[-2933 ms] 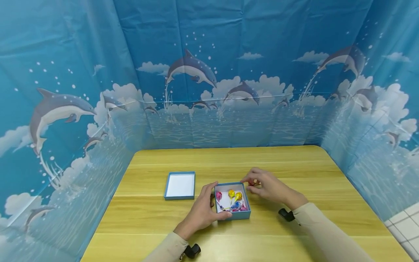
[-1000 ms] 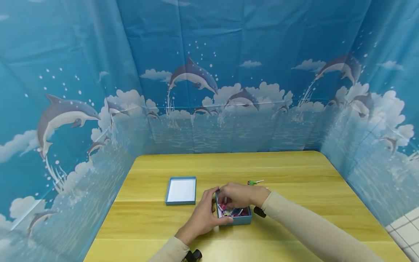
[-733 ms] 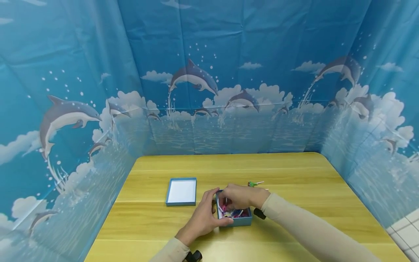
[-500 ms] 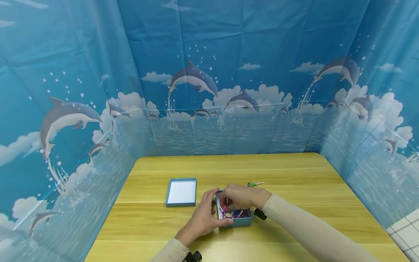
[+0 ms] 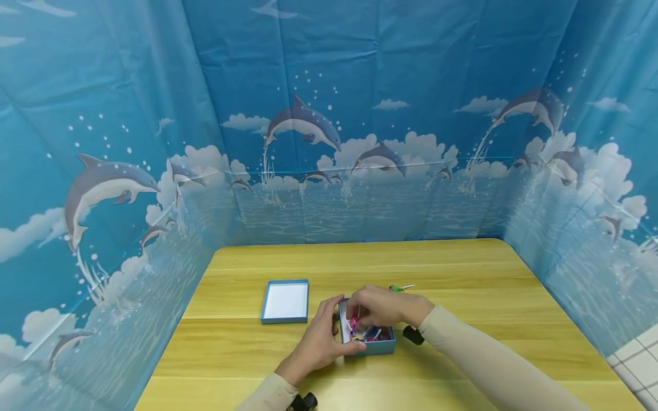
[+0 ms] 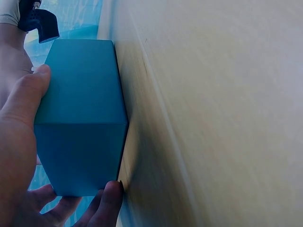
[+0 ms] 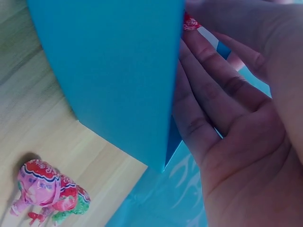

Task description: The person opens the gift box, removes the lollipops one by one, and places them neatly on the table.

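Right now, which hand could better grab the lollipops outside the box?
Probably the right hand: the lollipops lie on its side of the box, while the left hand grips the opposite side.

I see the left hand gripping a blue box, thumb over one edge. Wooden tabletop fills the right; a black device shows at upper left.

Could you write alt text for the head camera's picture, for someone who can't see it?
A person's left hand grips an open blue box of lollipops while the right hand reaches inside. A matching lid lies left of it on a yellow table, before a dolphin-print curtain.
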Demonstrator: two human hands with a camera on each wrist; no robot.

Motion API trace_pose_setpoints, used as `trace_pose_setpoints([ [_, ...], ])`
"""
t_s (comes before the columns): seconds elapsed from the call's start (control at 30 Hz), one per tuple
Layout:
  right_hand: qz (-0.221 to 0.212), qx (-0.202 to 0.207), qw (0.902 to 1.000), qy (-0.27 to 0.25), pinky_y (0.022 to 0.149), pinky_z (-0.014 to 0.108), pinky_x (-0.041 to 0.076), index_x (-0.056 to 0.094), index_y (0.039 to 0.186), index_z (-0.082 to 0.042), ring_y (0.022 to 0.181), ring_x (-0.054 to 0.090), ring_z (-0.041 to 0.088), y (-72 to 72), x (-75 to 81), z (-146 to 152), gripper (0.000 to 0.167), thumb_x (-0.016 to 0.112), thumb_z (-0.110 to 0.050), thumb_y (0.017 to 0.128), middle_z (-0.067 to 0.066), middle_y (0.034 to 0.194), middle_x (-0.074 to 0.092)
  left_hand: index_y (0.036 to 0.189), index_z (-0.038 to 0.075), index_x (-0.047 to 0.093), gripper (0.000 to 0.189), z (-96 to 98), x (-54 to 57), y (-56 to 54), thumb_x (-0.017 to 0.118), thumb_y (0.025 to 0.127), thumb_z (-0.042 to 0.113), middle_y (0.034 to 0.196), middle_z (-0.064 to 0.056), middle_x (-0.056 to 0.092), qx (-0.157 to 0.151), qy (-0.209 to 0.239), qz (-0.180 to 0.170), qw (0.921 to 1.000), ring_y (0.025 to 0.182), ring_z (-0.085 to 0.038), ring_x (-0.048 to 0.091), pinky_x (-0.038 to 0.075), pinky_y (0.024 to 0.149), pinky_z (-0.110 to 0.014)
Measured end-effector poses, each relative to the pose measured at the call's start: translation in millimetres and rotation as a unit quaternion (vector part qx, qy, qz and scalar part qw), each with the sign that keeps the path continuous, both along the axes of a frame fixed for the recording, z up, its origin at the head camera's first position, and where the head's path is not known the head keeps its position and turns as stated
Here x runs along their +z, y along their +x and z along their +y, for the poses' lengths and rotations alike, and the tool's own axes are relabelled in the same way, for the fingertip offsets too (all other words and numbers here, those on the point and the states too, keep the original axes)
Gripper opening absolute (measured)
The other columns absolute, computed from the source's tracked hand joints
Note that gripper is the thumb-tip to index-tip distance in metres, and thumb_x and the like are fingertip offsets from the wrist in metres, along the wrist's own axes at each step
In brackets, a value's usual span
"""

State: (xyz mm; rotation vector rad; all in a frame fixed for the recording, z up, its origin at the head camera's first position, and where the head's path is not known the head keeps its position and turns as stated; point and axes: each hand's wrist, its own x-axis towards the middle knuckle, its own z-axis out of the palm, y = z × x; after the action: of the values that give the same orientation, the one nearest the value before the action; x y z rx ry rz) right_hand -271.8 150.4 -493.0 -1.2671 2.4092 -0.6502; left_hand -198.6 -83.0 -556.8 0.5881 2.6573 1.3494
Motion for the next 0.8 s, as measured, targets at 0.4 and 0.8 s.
trace_pose_setpoints([
  [0.4,-0.009,-0.022,0.9994,-0.026,0.085,0.019,0.066,0.084,0.123,-0.013,0.095,0.076,0.001,3.0,0.1,7.3,0.016,0.084,-0.006,0.108,0.0,0.113,0.081,0.183,0.011,0.031,0.118,-0.1,-0.9,-1.2,0.098,0.095,0.055,0.185,-0.017,0.039,-0.007,0.015,-0.008,0.9998,0.154,-0.032,0.06,0.065,0.115,-0.047],
  [0.8,-0.021,-0.051,0.9958,-0.074,0.089,0.021,0.067,0.082,0.128,-0.012,0.1,0.076,0.003,1.3,-8.4,15.4,0.021,0.085,-0.01,0.108,-0.001,0.118,0.08,0.183,0.012,0.031,0.119,-0.9,-0.2,-0.8,0.098,0.095,0.055,0.185,-0.017,0.039,-0.003,0.011,-0.014,0.9998,0.148,-0.029,0.063,0.067,0.113,-0.043],
])
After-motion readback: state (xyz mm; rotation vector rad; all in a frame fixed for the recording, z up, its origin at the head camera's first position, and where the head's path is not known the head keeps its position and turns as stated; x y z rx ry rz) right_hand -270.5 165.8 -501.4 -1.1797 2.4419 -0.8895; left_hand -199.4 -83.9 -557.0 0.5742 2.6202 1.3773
